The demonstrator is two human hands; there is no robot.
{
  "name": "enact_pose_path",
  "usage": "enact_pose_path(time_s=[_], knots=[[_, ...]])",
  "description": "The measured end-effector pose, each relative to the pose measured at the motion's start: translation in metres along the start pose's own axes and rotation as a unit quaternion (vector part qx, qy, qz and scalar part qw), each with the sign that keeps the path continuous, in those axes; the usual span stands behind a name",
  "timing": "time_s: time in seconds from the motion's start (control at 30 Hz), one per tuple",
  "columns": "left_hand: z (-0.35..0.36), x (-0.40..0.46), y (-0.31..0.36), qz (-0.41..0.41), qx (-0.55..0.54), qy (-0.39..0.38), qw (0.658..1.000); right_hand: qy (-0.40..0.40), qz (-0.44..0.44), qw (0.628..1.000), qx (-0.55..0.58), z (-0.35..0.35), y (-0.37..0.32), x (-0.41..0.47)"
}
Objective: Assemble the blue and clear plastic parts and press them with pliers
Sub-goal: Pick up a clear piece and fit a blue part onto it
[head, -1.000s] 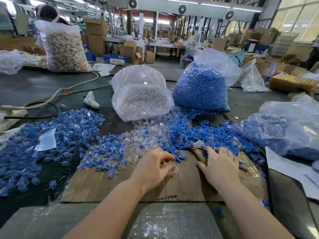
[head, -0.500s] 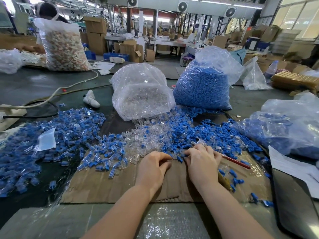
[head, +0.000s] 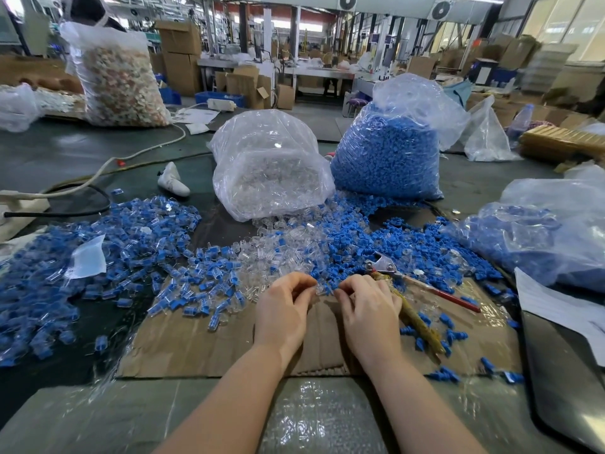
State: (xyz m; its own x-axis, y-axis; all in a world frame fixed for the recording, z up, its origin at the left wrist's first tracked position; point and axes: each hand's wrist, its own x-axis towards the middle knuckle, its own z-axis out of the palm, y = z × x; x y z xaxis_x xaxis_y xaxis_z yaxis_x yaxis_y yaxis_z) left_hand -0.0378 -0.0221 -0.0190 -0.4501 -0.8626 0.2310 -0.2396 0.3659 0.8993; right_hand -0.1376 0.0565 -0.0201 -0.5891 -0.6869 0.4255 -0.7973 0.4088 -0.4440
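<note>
Person at table (head: 98, 404), both hands meeting over cardboard sheet (head: 203, 342). Left hand (head: 284, 309) fingers curled, pinching clear part (head: 317, 290); right hand (head: 368, 311) pinching blue part (head: 328, 289), prob. to mate the two. Pliers (head: 406, 290) lie just right of right hand, within reach for pressing. Loose blue/clear pile (head: 294, 250) crowds far edge of cardboard; bare cardboard nearer wrists leaves working room.

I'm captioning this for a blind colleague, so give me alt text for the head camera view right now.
Two bare hands, left hand and right hand, meet over a cardboard sheet, pinching small clear and blue parts between their fingertips. Pliers lie just right of the right hand, amid loose blue and clear pieces and two full bags.
</note>
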Motion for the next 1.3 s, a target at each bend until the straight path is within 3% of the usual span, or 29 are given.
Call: enact_pose_path(time_s=[0.3,0.73,1.03,1.3], knots=[[-0.0028,-0.0033,0.0005,0.017,0.003,-0.015,1.000,-0.072,-0.038,0.996,-0.035,-0.0040,-0.0030,-0.0036],[-0.0023,-0.0062,0.0011,0.039,0.037,-0.038,0.998,-0.056,-0.044,0.997,0.025,-0.0046,-0.0031,-0.0047],[-0.0057,-0.0045,0.0051,-0.014,-0.085,-0.051,0.995,-0.021,-0.067,0.994,0.084,-0.0070,-0.0040,-0.0053],[-0.0063,-0.0027,0.0034,-0.029,-0.095,-0.062,0.993,-0.014,-0.105,0.988,0.110,-0.0089,-0.0041,-0.0064]])
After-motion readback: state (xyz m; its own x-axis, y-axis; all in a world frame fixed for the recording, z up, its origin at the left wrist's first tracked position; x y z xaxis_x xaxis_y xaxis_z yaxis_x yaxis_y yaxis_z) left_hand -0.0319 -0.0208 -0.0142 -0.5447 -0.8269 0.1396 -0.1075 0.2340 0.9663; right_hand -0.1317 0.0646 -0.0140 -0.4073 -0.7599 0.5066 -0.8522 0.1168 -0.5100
